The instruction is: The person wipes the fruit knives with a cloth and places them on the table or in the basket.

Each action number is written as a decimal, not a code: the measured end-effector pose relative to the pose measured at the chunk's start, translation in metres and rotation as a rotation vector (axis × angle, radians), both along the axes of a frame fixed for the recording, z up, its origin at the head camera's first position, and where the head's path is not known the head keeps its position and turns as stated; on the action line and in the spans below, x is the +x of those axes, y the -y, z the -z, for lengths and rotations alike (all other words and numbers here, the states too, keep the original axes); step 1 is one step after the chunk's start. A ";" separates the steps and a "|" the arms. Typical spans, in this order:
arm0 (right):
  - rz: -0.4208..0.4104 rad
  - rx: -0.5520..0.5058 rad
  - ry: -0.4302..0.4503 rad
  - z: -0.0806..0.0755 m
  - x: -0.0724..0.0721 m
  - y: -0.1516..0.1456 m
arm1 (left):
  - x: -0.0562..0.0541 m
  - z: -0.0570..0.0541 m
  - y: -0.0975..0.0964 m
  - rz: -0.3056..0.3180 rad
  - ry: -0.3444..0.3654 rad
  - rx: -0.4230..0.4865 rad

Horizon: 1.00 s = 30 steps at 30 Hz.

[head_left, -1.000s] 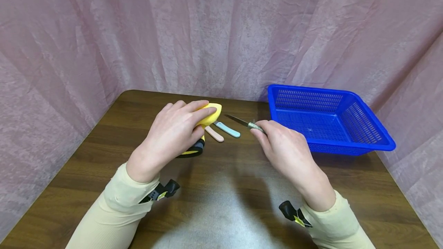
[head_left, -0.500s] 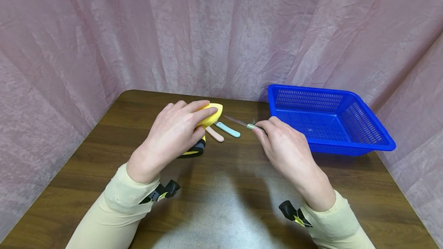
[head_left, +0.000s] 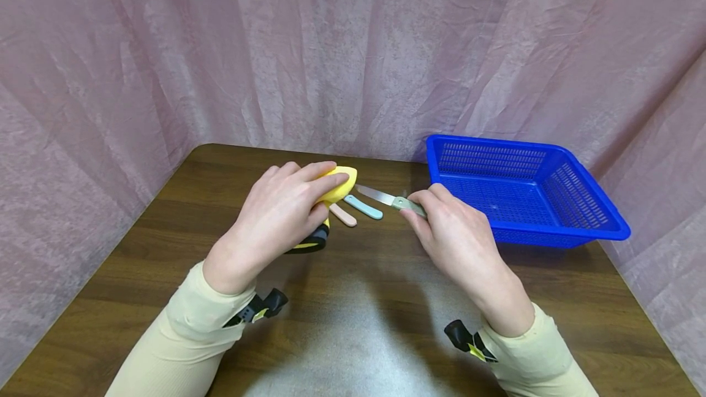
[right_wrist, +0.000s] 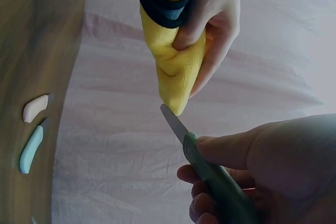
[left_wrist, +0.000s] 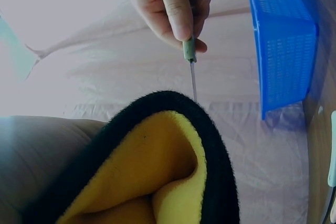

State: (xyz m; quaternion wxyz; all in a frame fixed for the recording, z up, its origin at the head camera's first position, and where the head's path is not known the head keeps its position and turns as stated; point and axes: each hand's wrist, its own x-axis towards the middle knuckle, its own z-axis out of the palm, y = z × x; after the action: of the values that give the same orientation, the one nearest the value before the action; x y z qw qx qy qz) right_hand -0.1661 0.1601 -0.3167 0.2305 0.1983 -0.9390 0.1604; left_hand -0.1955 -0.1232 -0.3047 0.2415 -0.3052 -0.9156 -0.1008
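Observation:
My left hand (head_left: 276, 213) grips a folded yellow cloth (right_wrist: 181, 74) with a dark edge, pinched between thumb and fingers. The cloth's loose fold (left_wrist: 142, 156) droops below that hand. In my right hand (head_left: 455, 231) is a small knife with a green handle (right_wrist: 212, 177), held with the thumb along its side. Its bare blade (head_left: 375, 194) points left, the tip right at the cloth's end. On the table beneath lie a pink-handled knife (head_left: 344, 215) and a light-blue-handled knife (head_left: 364, 207); the left hand and cloth hide part of them in the head view.
A blue plastic basket (head_left: 557, 234) stands on the right rear of the brown wooden table (head_left: 353, 323). Pink curtains (head_left: 353, 54) hang behind and along both sides. Each wrist carries a small black camera (head_left: 273, 302).
The green-handled knife has turned in my right hand, so the flat of its blade now faces up to the head view. My left hand and the cloth have shifted slightly right.

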 end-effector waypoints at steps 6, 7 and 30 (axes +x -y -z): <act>0.008 -0.010 0.013 0.000 0.000 0.001 | 0.001 0.002 -0.003 0.022 -0.030 0.004; 0.009 -0.009 0.017 0.000 0.000 0.001 | 0.001 0.003 -0.004 0.027 -0.039 0.004; -0.002 0.009 0.025 0.004 0.000 0.005 | 0.018 0.008 -0.027 0.156 -0.131 -0.056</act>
State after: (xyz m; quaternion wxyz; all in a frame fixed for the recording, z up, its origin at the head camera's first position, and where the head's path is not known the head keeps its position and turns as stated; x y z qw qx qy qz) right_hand -0.1662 0.1554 -0.3210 0.2176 0.1982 -0.9424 0.1591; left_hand -0.1779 -0.0964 -0.3129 0.2835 -0.3880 -0.8739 -0.0736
